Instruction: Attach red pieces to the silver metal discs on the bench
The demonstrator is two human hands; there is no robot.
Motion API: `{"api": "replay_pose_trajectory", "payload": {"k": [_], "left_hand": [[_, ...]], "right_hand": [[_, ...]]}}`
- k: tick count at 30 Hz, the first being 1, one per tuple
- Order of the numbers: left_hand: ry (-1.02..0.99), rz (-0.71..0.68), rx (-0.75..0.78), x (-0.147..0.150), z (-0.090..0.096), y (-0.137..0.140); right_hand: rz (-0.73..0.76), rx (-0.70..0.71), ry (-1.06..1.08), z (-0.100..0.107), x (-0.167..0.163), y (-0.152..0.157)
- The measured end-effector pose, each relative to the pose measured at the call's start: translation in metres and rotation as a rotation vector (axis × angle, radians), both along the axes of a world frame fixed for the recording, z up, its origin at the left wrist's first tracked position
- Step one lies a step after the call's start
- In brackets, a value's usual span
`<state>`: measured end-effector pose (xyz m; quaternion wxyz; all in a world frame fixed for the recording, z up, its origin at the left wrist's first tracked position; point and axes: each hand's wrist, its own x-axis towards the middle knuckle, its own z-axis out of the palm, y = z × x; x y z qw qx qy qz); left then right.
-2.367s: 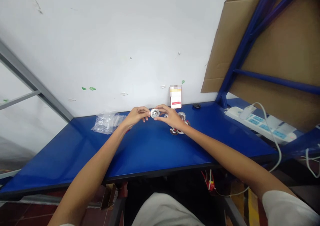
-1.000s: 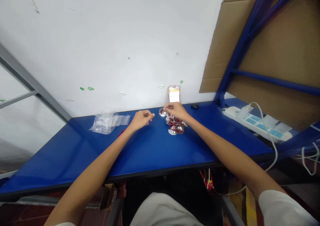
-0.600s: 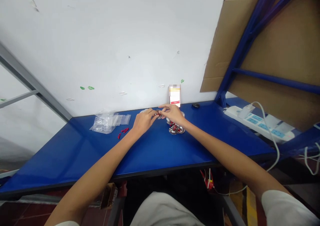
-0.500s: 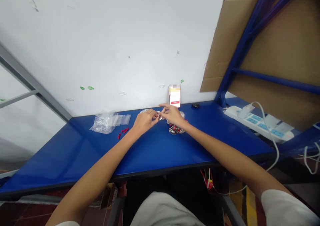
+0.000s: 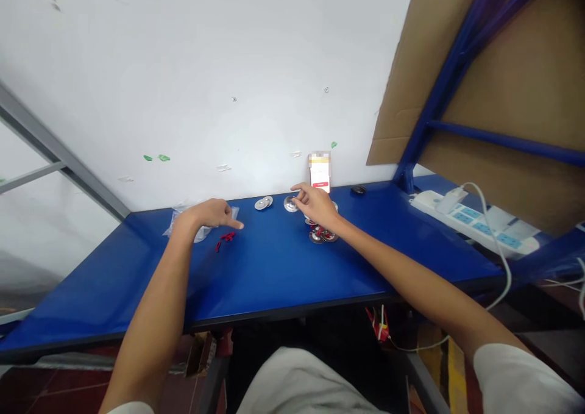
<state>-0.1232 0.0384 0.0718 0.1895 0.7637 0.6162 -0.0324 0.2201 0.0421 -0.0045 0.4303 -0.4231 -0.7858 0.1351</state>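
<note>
My right hand (image 5: pixel 315 205) pinches a small silver finger cymbal (image 5: pixel 290 204) between thumb and fingers, up off the blue table or just at its surface; I cannot tell which. My left hand (image 5: pixel 211 213) is over the clear plastic bags (image 5: pixel 173 224), its thumb stretched out apart from the curled fingers, and nothing shows in it. Just below that hand lie several red elastic loops (image 5: pixel 225 239). Two loose finger cymbals (image 5: pixel 264 203) overlap near the wall. Beneath my right wrist sits a pile of finger cymbals with red loops (image 5: pixel 322 235), partly hidden.
A lit phone (image 5: pixel 319 173) leans upright against the wall. To its right is a small black object (image 5: pixel 359 190). A white power strip (image 5: pixel 473 222) with a plugged-in charger and cable lies at the right, beside a blue metal frame (image 5: pixel 439 91).
My left hand has let go of the cymbal and moved left to above the red loops and plastic bags. My right hand stays nearly in place with the cymbal.
</note>
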Motion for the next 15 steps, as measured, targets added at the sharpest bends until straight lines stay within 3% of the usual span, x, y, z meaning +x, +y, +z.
{"api": "replay_pose_trajectory", "payload": {"k": [4, 10, 13, 15], "left_hand": [[-0.276, -0.074, 0.205, 0.029, -0.005, -0.004], [-0.780, -0.246, 0.029, 0.081, -0.034, -0.009], [-0.887, -0.174, 0.057, 0.089, -0.049, 0.000], [-0.925, -0.039, 0.110, 0.082, -0.055, 0.010]], "right_hand": [[0.108, -0.105, 0.142, -0.007, -0.007, -0.002], [0.219, -0.247, 0.381, -0.013, -0.019, -0.007], [0.242, -0.263, 0.388, -0.011, -0.021, -0.008], [0.236, -0.259, 0.356, -0.008, -0.018, -0.005]]}}
